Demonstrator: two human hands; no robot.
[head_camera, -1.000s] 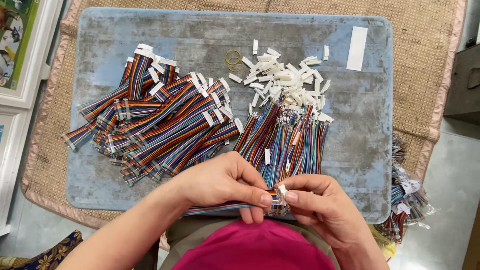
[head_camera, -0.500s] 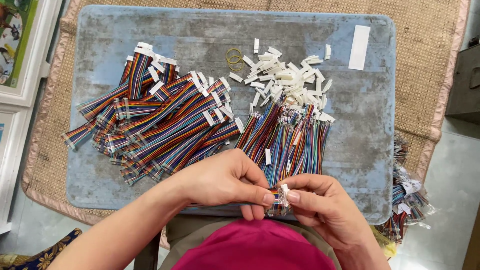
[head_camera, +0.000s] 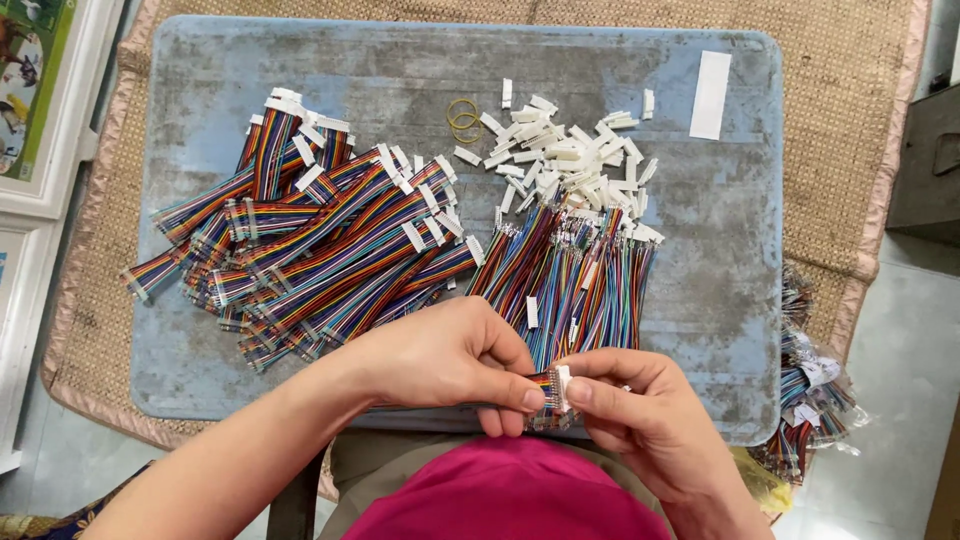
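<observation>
My left hand (head_camera: 455, 362) pinches the end of a short multicoloured ribbon cable (head_camera: 543, 388) at the near edge of the blue board (head_camera: 700, 290). My right hand (head_camera: 640, 420) holds a small white plastic connector (head_camera: 563, 385) against that cable end. Both hands meet just below a loose bunch of rainbow cables (head_camera: 570, 275). A heap of white connectors (head_camera: 570, 165) lies beyond that bunch. A large pile of rainbow cables with white connectors fitted (head_camera: 310, 240) lies to the left.
Yellow rubber bands (head_camera: 463, 115) and a white paper strip (head_camera: 710, 95) lie at the far side of the board. A woven mat (head_camera: 850, 150) is under the board. More cable bundles (head_camera: 810, 390) sit at the right, picture frames (head_camera: 40, 110) at the left.
The hands have stayed almost still; the fingers only shifted slightly around the cable end and the white connector.
</observation>
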